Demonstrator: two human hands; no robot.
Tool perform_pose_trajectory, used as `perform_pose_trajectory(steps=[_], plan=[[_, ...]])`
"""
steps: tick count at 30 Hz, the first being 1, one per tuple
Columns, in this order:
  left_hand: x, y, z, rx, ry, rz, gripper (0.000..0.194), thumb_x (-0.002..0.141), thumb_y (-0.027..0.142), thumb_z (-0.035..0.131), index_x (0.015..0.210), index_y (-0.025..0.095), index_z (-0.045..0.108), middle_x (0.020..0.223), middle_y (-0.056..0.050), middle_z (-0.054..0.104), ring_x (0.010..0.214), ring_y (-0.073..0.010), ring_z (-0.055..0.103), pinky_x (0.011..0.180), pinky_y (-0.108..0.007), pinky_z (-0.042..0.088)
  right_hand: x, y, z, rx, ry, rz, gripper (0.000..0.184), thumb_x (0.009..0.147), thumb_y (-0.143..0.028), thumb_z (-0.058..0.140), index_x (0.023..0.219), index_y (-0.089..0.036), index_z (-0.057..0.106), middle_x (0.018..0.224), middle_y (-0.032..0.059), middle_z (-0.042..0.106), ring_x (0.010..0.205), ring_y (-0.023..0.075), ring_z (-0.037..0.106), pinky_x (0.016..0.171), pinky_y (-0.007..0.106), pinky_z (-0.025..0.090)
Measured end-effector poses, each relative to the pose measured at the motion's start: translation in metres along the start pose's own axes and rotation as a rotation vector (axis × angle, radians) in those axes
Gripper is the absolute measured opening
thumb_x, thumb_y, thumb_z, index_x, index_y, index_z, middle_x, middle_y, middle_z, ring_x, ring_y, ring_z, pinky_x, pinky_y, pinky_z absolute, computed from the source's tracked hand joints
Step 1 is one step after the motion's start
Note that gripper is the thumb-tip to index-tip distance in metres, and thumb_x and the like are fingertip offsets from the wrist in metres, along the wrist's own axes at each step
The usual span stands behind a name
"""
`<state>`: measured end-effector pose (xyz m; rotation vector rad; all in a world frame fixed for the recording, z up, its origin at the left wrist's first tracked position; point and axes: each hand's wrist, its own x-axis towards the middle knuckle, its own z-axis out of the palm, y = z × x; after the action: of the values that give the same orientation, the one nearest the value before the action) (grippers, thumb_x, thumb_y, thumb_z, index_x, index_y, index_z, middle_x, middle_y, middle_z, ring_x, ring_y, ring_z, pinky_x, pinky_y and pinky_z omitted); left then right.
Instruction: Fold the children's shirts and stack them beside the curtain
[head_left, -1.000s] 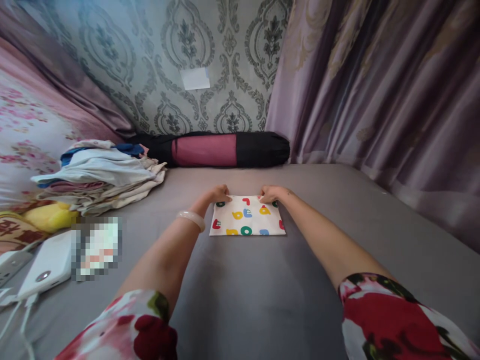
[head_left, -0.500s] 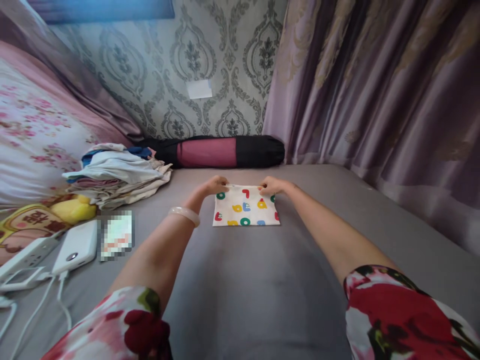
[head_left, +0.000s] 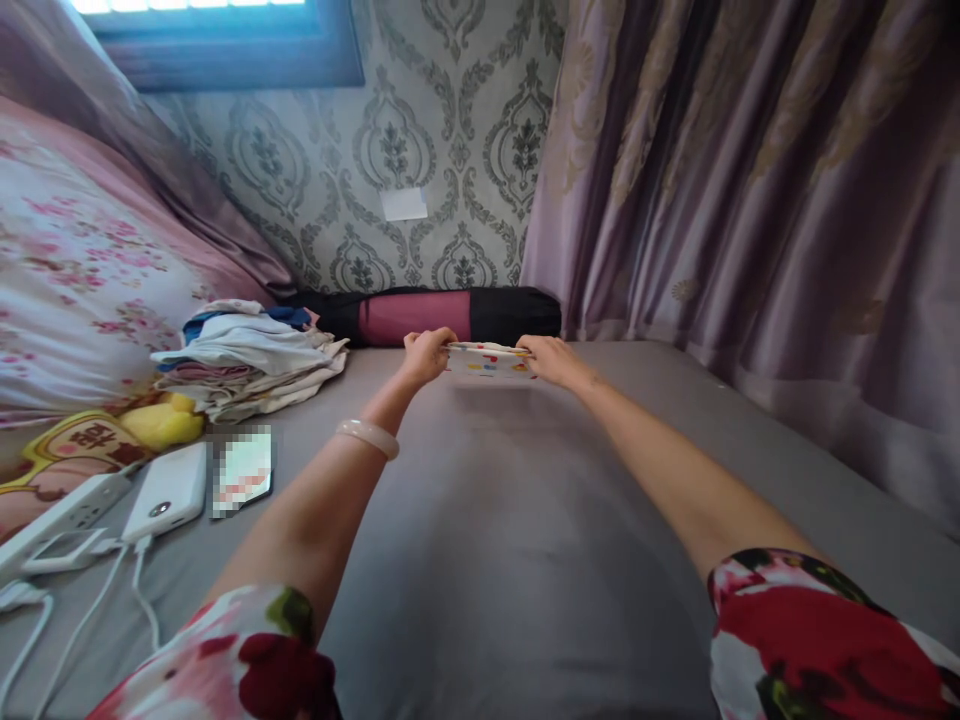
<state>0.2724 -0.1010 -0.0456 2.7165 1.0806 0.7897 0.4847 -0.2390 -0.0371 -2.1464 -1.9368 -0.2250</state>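
A white folded cloth [head_left: 491,365] printed with coloured letters is stretched between my hands over the far part of the bed. Its near face is seen at a steep slant, so only a narrow strip shows. My left hand [head_left: 430,354] pinches its left end, fingers curled over the top edge. At the right end my right hand [head_left: 551,360] grips the same edge. A shadow falls on the grey sheet [head_left: 517,520] below it, so the cloth is raised. Whether the cloth is a bag or a garment I cannot tell.
Folded clothes [head_left: 247,350] are piled at left, near a yellow plush toy [head_left: 161,422]. Closer lie a white power bank [head_left: 166,490], a power strip [head_left: 71,515] with cables, and a blurred flat item [head_left: 244,472]. A black and pink roll [head_left: 416,315] lies along the wall.
Both hands have lifted the cloth off the sheet and moved it slightly away from me. It has tipped, so less of its printed face shows. My view has tilted up a little.
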Motion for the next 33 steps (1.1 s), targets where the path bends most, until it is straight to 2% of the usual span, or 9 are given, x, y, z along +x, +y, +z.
perform_pose_trajectory(steps=[5, 9, 16, 20, 23, 25, 27, 30, 33], plan=[[-0.038, -0.009, 0.028, 0.09, -0.045, 0.219, 0.038, 0.078, 0.01, 0.041, 0.107, 0.025, 0.06, 0.102, -0.003, 0.068, 0.101, -0.0204, 0.055, 0.101, -0.04, 0.022, -0.036, -0.007, 0.033, -0.109, -0.009, -0.083, 0.031, 0.088, -0.01, 0.038, 0.109, -0.019, 0.058, 0.11, 0.0089, 0.062, 0.105, 0.0213, 0.051, 0.086, 0.031, 0.033], [-0.074, -0.011, 0.035, 0.122, -0.076, 0.36, 0.038, 0.078, 0.01, 0.039, 0.106, 0.024, 0.06, 0.102, -0.006, 0.067, 0.102, -0.0211, 0.053, 0.104, -0.041, 0.02, -0.066, -0.013, 0.051, -0.104, -0.051, -0.129, 0.034, 0.088, -0.006, 0.035, 0.11, -0.02, 0.057, 0.111, 0.0092, 0.059, 0.105, 0.021, 0.049, 0.087, 0.031, 0.032], [-0.11, -0.012, 0.039, 0.131, -0.258, 0.443, 0.043, 0.078, 0.007, 0.037, 0.11, 0.024, 0.06, 0.11, -0.006, 0.066, 0.11, -0.0211, 0.052, 0.108, -0.046, 0.015, -0.096, -0.016, 0.068, -0.079, -0.122, -0.193, 0.032, 0.089, -0.005, 0.033, 0.106, -0.018, 0.056, 0.11, 0.0093, 0.058, 0.102, 0.0201, 0.05, 0.083, 0.029, 0.034], [-0.119, -0.019, 0.042, 0.085, -0.329, 0.467, 0.047, 0.071, 0.006, 0.04, 0.111, 0.024, 0.06, 0.113, -0.005, 0.066, 0.111, -0.0207, 0.054, 0.109, -0.049, 0.012, -0.102, -0.011, 0.074, -0.011, -0.188, -0.223, 0.035, 0.081, -0.002, 0.04, 0.108, -0.018, 0.056, 0.114, 0.0089, 0.057, 0.105, 0.02, 0.049, 0.084, 0.029, 0.036], [-0.118, -0.022, 0.045, 0.032, -0.353, 0.418, 0.045, 0.07, 0.009, 0.043, 0.108, 0.024, 0.061, 0.111, -0.004, 0.068, 0.111, -0.021, 0.056, 0.11, -0.051, 0.012, -0.097, -0.011, 0.071, 0.036, -0.243, -0.177, 0.036, 0.079, -0.003, 0.042, 0.106, -0.019, 0.059, 0.114, 0.0082, 0.059, 0.106, 0.0209, 0.051, 0.084, 0.03, 0.037], [-0.113, -0.02, 0.05, 0.002, -0.32, 0.306, 0.036, 0.075, 0.014, 0.043, 0.104, 0.024, 0.063, 0.108, -0.003, 0.069, 0.108, -0.0205, 0.058, 0.11, -0.049, 0.017, -0.089, -0.016, 0.068, 0.04, -0.272, -0.086, 0.033, 0.08, -0.005, 0.042, 0.1, -0.02, 0.063, 0.112, 0.008, 0.063, 0.104, 0.0216, 0.054, 0.084, 0.03, 0.038], [-0.105, -0.012, 0.058, -0.018, -0.238, 0.163, 0.032, 0.081, 0.018, 0.042, 0.104, 0.022, 0.063, 0.109, -0.004, 0.069, 0.106, -0.0196, 0.059, 0.108, -0.046, 0.024, -0.078, -0.025, 0.067, 0.038, -0.253, 0.004, 0.032, 0.083, -0.008, 0.04, 0.099, -0.019, 0.065, 0.112, 0.0089, 0.064, 0.105, 0.0221, 0.056, 0.086, 0.031, 0.039], [-0.091, 0.009, 0.075, -0.013, -0.109, 0.002, 0.034, 0.088, 0.022, 0.037, 0.116, 0.021, 0.057, 0.119, -0.006, 0.065, 0.113, -0.0194, 0.057, 0.106, -0.042, 0.03, -0.058, -0.043, 0.075, 0.057, -0.132, 0.051, 0.036, 0.089, -0.013, 0.034, 0.113, -0.016, 0.061, 0.123, 0.0111, 0.06, 0.115, 0.0218, 0.052, 0.095, 0.032, 0.036], [-0.076, 0.029, 0.092, 0.038, -0.119, -0.057, 0.04, 0.091, 0.02, 0.031, 0.127, 0.018, 0.049, 0.132, -0.009, 0.056, 0.128, -0.0211, 0.044, 0.109, -0.045, 0.027, -0.04, -0.056, 0.093, 0.053, -0.072, 0.081, 0.043, 0.094, -0.022, 0.03, 0.131, -0.012, 0.048, 0.14, 0.0137, 0.047, 0.13, 0.0235, 0.039, 0.106, 0.039, 0.028]])
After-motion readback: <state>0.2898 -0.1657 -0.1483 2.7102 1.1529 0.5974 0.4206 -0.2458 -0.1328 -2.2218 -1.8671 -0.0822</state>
